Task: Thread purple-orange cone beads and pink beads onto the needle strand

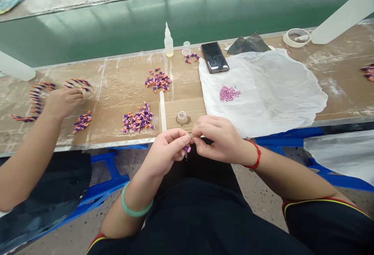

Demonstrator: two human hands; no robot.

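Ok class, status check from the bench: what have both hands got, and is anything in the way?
Left hand: fingers on small purple piece. Right hand: pinching small metal piece. Nothing in the way.
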